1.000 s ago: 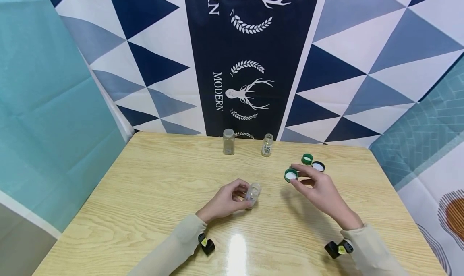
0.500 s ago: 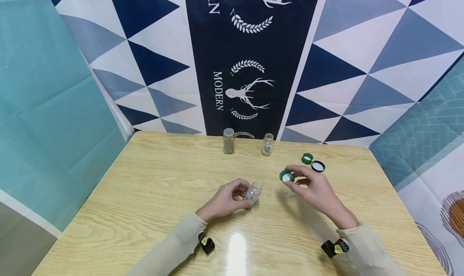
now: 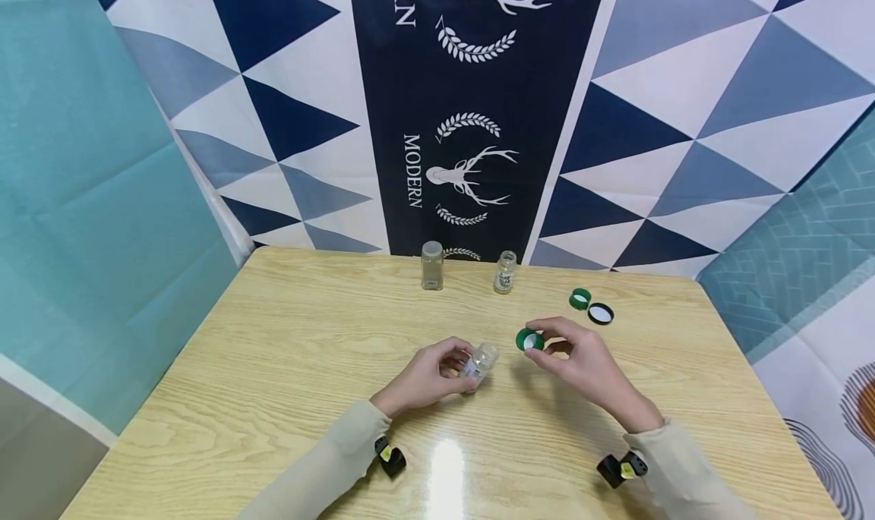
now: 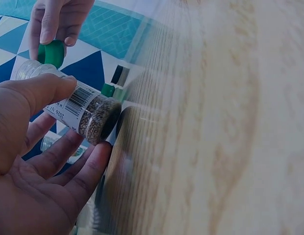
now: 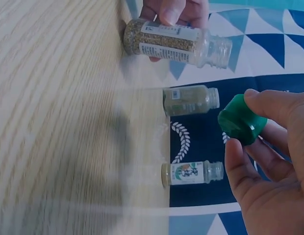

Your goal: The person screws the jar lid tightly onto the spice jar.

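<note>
The left hand (image 3: 437,374) has its fingers and thumb curled round the jar (image 3: 481,360), which leans with its uncapped mouth towards the right hand (image 3: 577,355); brown grains (image 4: 97,116) show inside. The right hand pinches the green cap (image 3: 529,340) between thumb and fingers — above the worktop (image 3: 307,338), near the jar's mouth but apart from it. Farther back on the right lie a second green cap (image 3: 580,299) and a black cap (image 3: 601,313), close together. By the rear edge — apart from each other — stand a wide jar (image 3: 432,267) and a slim jar (image 3: 504,274), both upright.
</note>
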Tool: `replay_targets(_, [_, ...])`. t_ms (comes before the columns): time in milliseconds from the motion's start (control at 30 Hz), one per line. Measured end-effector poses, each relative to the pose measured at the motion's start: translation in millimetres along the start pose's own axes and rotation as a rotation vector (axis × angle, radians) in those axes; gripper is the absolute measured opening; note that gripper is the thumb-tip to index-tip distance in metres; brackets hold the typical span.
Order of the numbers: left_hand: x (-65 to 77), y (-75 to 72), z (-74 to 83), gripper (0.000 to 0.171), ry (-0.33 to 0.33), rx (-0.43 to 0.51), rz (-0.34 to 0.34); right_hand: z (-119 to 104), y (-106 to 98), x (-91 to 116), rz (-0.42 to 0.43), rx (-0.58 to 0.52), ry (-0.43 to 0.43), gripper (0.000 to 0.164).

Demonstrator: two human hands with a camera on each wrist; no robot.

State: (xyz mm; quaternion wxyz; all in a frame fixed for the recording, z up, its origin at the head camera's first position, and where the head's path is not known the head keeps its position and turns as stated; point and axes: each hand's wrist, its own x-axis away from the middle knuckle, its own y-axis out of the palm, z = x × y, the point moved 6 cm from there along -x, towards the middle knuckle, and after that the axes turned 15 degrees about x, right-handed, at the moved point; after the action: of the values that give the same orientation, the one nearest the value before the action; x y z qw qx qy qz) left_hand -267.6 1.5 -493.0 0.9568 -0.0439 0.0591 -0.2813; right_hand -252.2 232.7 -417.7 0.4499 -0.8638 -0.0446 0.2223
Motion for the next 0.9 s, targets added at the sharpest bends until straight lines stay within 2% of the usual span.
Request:
replay_targets(333, [-1.4,-0.1,-0.6,0.042,-0.003,-0.016,-0.001,-6,11,-2,-0.011,-0.015,-0.056,0.033])
replay_targets(900, [-3.8,0.3,-0.2,0.040,-0.013,-0.048,-0.011,-9,19,-1,-0.050,-0.020,-0.077,0.034])
